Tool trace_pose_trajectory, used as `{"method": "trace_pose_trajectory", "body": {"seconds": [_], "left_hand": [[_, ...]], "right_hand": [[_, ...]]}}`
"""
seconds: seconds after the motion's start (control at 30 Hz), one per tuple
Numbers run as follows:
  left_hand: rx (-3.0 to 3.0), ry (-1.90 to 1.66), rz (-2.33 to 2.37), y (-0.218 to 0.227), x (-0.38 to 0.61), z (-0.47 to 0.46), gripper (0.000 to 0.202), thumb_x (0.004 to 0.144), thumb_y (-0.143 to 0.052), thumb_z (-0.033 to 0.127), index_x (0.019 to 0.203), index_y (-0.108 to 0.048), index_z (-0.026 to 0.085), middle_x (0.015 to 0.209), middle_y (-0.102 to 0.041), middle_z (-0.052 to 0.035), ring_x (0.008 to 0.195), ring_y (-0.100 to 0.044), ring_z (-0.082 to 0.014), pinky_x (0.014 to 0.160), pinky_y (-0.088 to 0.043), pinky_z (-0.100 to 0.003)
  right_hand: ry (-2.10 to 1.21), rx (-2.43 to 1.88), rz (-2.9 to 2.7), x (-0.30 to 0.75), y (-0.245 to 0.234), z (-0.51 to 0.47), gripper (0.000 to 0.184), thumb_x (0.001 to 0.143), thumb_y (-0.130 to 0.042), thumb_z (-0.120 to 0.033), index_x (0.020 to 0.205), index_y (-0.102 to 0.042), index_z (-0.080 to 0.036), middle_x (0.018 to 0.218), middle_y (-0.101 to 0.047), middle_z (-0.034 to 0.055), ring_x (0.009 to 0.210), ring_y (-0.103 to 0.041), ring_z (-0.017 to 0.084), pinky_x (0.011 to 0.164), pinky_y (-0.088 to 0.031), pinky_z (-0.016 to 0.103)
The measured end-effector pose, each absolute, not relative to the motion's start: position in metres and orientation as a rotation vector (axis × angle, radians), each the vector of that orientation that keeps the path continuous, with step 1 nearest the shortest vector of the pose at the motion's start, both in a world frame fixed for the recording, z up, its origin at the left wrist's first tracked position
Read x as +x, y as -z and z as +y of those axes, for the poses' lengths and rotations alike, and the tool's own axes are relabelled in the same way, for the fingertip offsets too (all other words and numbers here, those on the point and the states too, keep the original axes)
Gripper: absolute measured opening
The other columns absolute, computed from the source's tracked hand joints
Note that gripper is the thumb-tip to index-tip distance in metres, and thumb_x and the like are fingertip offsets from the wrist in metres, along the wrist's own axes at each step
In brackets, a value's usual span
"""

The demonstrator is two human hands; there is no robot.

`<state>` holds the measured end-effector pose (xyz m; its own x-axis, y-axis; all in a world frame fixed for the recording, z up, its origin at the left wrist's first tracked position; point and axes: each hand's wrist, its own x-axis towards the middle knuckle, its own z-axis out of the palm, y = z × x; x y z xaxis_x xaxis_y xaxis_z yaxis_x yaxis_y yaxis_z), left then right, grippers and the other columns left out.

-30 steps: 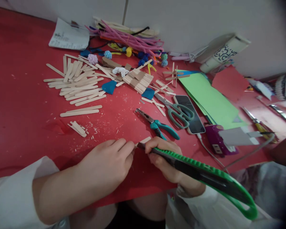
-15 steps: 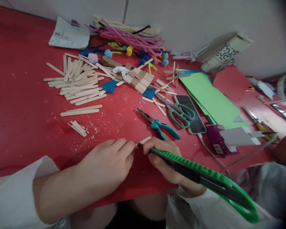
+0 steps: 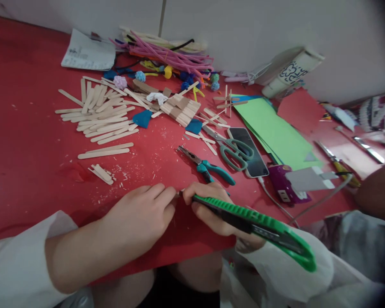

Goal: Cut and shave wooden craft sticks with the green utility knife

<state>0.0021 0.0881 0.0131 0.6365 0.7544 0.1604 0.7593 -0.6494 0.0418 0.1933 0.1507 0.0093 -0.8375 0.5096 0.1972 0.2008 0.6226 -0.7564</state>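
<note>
My left hand rests on the red table near its front edge, fingers pressed together on a small wooden stick piece that is almost hidden between both hands. My right hand is closed round a green utility knife, its blade tip touching the stick beside my left fingertips. Teal-handled pliers lie just beyond my right hand.
A heap of wooden craft sticks lies at the left back, pink pipe cleaners and pompoms by the wall. Grey-green scissors, a phone, green paper sheets and a purple charger lie to the right. Wood shavings litter the table.
The knife has drawn in toward my left fingertips, and the stick end that stuck out between my hands is now covered. The view has shifted slightly.
</note>
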Motion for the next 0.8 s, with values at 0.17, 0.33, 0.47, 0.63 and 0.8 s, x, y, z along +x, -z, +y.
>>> {"method": "trace_pose_trajectory", "body": {"seconds": [0.17,0.33,0.47,0.63,0.8], "left_hand": [[-2.849,0.203,-1.308,-0.013,0.001,0.089,0.013,0.080,-0.053,0.011,0.087,-0.064,0.015,0.079,-0.058,-0.0042,0.070,-0.054,-0.0181,0.056,-0.045,-0.029],[-2.836,0.282,-1.292,-0.010,-0.001,0.092,0.013,0.082,-0.053,0.011,0.087,-0.064,0.017,0.081,-0.060,-0.0036,0.072,-0.055,-0.0178,0.059,-0.046,-0.029],[-2.817,0.363,-1.285,-0.011,-0.009,0.098,0.013,0.083,-0.051,0.011,0.080,-0.061,0.018,0.084,-0.060,-0.0031,0.073,-0.055,-0.0173,0.061,-0.046,-0.029],[-2.688,0.486,-1.298,-0.016,-0.007,0.090,0.023,0.085,-0.042,0.011,0.080,-0.063,0.018,0.081,-0.063,-0.0043,0.068,-0.056,-0.0179,0.057,-0.045,-0.029],[-2.658,0.388,-1.356,-0.007,0.010,0.069,0.028,0.086,-0.051,0.026,0.105,-0.063,0.011,0.100,-0.066,-0.0127,0.091,-0.059,-0.0229,0.075,-0.047,-0.033]], "right_hand": [[-1.125,-0.707,-2.324,0.199,-0.006,0.148,0.013,0.076,-0.043,-0.011,0.077,-0.050,-0.021,0.064,-0.051,-0.0040,0.052,-0.044,0.008,0.051,-0.035,0.021],[-1.247,-0.862,-2.009,0.203,-0.009,0.147,0.007,0.080,-0.048,-0.018,0.078,-0.054,-0.022,0.058,-0.048,-0.0064,0.048,-0.042,0.007,0.047,-0.033,0.020],[-1.220,-0.860,-2.027,0.203,-0.014,0.146,0.007,0.079,-0.050,-0.018,0.078,-0.055,-0.022,0.061,-0.050,-0.0061,0.050,-0.042,0.007,0.048,-0.033,0.021],[-1.180,-0.850,-2.048,0.203,-0.018,0.147,0.007,0.079,-0.049,-0.017,0.078,-0.055,-0.022,0.060,-0.052,-0.0055,0.049,-0.043,0.008,0.047,-0.033,0.021],[-1.162,-0.876,-2.083,0.204,-0.021,0.147,0.007,0.079,-0.049,-0.016,0.078,-0.054,-0.021,0.062,-0.052,-0.0044,0.050,-0.045,0.008,0.048,-0.035,0.021]]}}
